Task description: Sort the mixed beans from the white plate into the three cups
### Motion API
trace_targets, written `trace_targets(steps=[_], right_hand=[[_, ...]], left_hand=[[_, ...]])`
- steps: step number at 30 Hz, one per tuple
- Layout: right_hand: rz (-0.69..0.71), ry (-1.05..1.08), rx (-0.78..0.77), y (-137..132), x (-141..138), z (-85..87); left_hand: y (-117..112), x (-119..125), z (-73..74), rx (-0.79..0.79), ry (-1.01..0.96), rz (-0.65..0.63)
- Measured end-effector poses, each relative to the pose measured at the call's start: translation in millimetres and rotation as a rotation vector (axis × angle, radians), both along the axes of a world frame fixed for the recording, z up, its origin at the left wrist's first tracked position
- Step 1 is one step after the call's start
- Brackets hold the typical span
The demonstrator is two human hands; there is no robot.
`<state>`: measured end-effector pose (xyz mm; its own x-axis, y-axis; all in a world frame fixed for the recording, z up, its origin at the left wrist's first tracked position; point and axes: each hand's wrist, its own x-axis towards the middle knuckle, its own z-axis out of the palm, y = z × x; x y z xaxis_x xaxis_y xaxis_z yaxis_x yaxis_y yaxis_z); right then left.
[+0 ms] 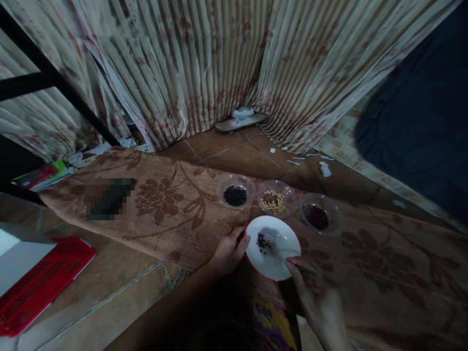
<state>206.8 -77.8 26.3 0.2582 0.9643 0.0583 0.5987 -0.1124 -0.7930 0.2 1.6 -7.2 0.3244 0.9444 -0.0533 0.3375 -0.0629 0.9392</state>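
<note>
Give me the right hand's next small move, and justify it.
Probably ease the thin utensil toward the small beans: the right hand already holds its far end close beside them in the white bowl, while the left hand grips the rim.

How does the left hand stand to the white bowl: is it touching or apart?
Touching. The head view shows it: the left hand holds the white bowl, its thumb lying over the red rim.

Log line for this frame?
left hand: grips white dish | right hand: holds utensil, tip in dish | in dish: dark beans | beyond: bowls of black beans, yellow beans, reddish beans
</note>
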Motion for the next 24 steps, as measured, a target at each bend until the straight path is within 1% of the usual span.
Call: trace_targets(steps=[9,16,24], right_hand=[[0.078,-0.051,0.004,0.1,0.5,4.0],[0.090,-0.046,0.025,1.3,0.6,-0.6],[0.080,-0.085,0.054,1.8,-2.2,-0.7]], left_hand=[[-0.3,0.0,0.6,-0.025,0.000,0.005],[-0.6,0.2,0.1,-0.023,0.008,0.024],[-0.2,0.7,2.9,-0.025,0.015,0.020]])
